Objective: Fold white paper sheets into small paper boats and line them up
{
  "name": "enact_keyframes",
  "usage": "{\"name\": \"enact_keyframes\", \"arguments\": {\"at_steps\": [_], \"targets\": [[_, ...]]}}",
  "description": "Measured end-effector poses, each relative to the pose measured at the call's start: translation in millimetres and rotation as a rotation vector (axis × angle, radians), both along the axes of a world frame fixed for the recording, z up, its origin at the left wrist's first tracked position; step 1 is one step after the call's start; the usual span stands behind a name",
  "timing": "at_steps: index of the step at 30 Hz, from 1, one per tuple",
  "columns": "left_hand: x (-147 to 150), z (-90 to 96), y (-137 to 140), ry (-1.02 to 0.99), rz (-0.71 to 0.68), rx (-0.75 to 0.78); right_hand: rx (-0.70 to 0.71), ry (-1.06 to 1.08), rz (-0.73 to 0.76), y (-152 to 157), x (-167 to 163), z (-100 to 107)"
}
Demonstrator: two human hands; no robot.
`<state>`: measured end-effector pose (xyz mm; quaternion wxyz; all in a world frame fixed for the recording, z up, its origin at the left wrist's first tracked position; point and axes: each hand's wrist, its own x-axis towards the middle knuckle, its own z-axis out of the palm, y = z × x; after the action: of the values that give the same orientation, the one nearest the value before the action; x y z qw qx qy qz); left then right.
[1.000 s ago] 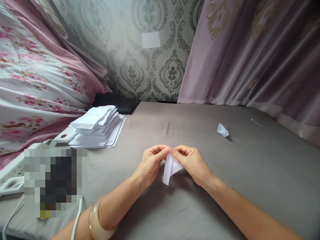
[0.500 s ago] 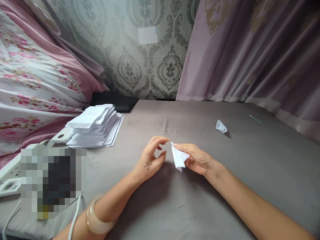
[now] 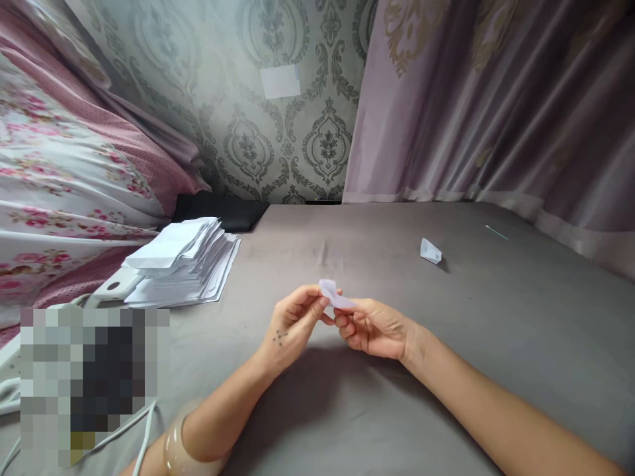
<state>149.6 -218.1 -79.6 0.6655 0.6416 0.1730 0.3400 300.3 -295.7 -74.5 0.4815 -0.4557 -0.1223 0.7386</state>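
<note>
A small folded white paper (image 3: 329,291) is pinched between both hands above the grey cloth surface (image 3: 307,410). My left hand (image 3: 296,324) grips its left end with thumb and fingers. From the right, my right hand (image 3: 377,327) holds the paper's lower right part, its other fingers curled beneath. The fingers hide some of the paper's folds. Farther back on the right lies another small folded paper (image 3: 430,251), apart from both hands.
A tall stack of white paper (image 3: 183,264) stands at the left, beside a white power strip (image 3: 118,284) and cables (image 3: 149,430). Behind it lies a black flat item (image 3: 223,211). A thin green stick (image 3: 496,232) lies far right. Curtains (image 3: 421,119) hang behind.
My left hand has closed on the folded paper, which my right hand alone held before. The paper has turned and risen slightly to the left. The view has shifted a little.
</note>
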Motion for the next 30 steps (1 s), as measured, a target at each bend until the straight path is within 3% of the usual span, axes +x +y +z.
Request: {"name": "enact_keyframes", "arguments": {"at_steps": [2, 6, 8, 11, 14, 19, 30], "targets": [[1.8, -1.0, 0.8, -0.001, 0.047, -0.073, 0.060, -0.327, -0.084, 0.0, -0.6, 0.6], [4.8, -3.2, 1.7, 0.061, 0.088, -0.177, 0.422, -1.067, -0.542, -1.8, -4.8, 6.4], [5.9, -4.3, 0.3, 0.083, 0.073, -0.204, 0.586, -1.282, -0.613, -3.8, -9.0, 10.3], [7.5, -6.1, -3.4, 0.096, 0.048, -0.229, 0.721, -1.490, -0.603, -6.3, -16.3, 12.5], [9.1, -8.0, -7.3, 0.107, 0.017, -0.239, 0.729, -1.571, -0.572, -6.2, -21.3, 9.6], [10.3, -7.8, -11.1, 0.097, -0.025, -0.281, 0.669, -1.494, -0.570, -3.8, -21.3, 4.4], [6.0, -4.2, -8.0, 0.007, 0.155, -0.371, 0.840, -1.629, -0.476, -6.4, -27.2, -3.1]]}}
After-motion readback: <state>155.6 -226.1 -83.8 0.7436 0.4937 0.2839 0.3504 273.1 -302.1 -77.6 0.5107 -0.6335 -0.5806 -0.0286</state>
